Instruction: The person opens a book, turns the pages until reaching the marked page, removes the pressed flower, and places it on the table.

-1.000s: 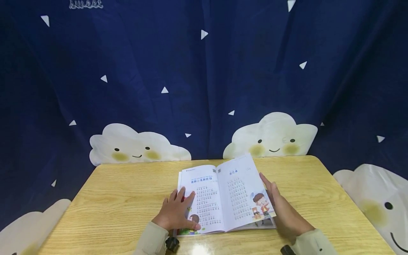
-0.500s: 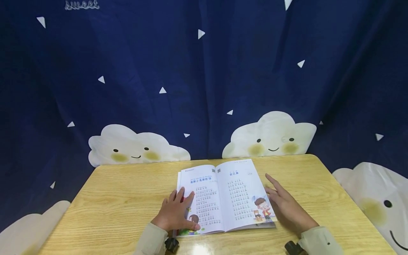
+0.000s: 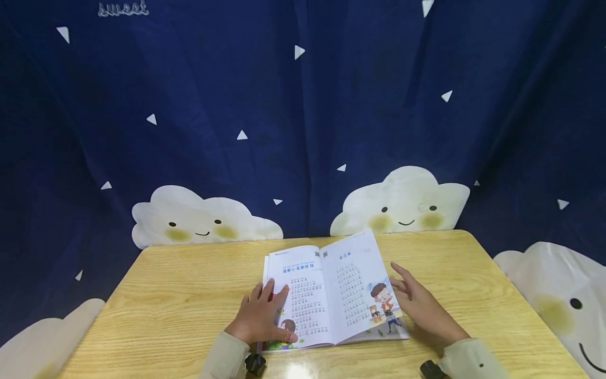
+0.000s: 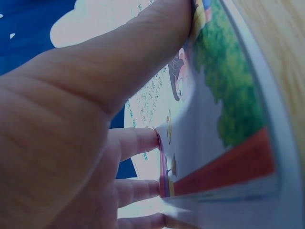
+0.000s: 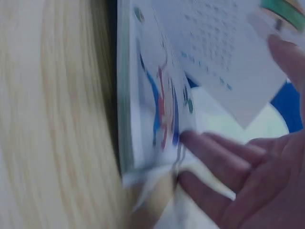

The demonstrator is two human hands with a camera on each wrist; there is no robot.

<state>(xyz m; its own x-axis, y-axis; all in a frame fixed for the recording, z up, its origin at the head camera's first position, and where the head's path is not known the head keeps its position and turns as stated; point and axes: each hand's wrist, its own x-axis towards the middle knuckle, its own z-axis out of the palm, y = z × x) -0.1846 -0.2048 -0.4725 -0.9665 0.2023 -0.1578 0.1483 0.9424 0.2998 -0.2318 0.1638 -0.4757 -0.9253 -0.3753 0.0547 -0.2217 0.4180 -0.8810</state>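
Observation:
An illustrated children's book (image 3: 303,263) lies spread on the table, with printed Chinese text on both pages. My left hand (image 3: 260,313) rests on the lower left page, fingers spread and thumb across the bottom picture. Its thumb (image 4: 143,47) also lies over the page in the left wrist view. The right page (image 3: 350,268) stands partly lifted, showing a drawn child and another picture beneath it. My right hand (image 3: 423,308) is at that page's outer edge, fingers loosely extended. In the right wrist view its thumb (image 5: 286,52) meets the raised page, while the fingertips (image 5: 190,140) are by the page below.
The wooden table (image 3: 189,295) extends around the book. Behind it hangs a dark blue curtain (image 3: 213,105) with white triangles and smiling clouds (image 3: 402,202). Dark wrist-worn devices (image 3: 255,363) sit by both cuffs.
The right page first sank flatter as my right hand drew away to the right, then rose again as the hand came back to its edge. My left hand has stayed put.

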